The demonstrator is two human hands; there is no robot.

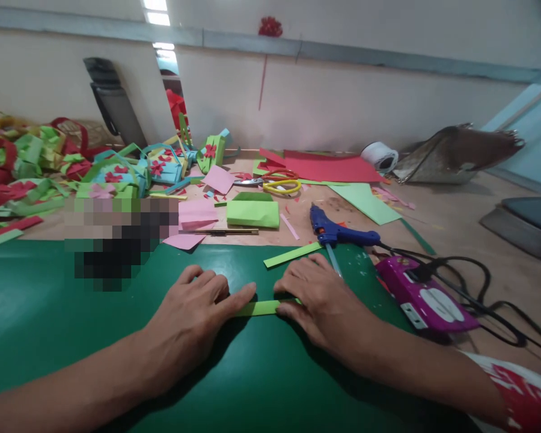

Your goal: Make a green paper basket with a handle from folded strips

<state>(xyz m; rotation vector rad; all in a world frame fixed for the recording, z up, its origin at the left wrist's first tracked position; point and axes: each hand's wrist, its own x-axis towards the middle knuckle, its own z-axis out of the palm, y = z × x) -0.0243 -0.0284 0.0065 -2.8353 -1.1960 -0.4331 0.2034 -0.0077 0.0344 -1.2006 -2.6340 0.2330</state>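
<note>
A light green paper strip (260, 308) lies across the space between my two hands, just above the green mat (270, 373). My left hand (201, 307) is closed on its left end, thumb stretched along the strip. On the right end, my right hand (313, 294) pinches the paper between thumb and curled fingers. Both ends of the strip are partly hidden by the hands. Beyond my right hand lies another light green strip (293, 255). A blue glue gun (338, 228) rests on its side there, a glue stick under it.
Behind the mat are a folded green paper piece (252, 214), pink paper (198, 213), yellow-handled scissors (282, 187) and red sheets (329, 166). Small paper baskets (112, 174) pile up at left. A purple power strip (424, 294) with black cables stands right. A blurred patch covers part of the left.
</note>
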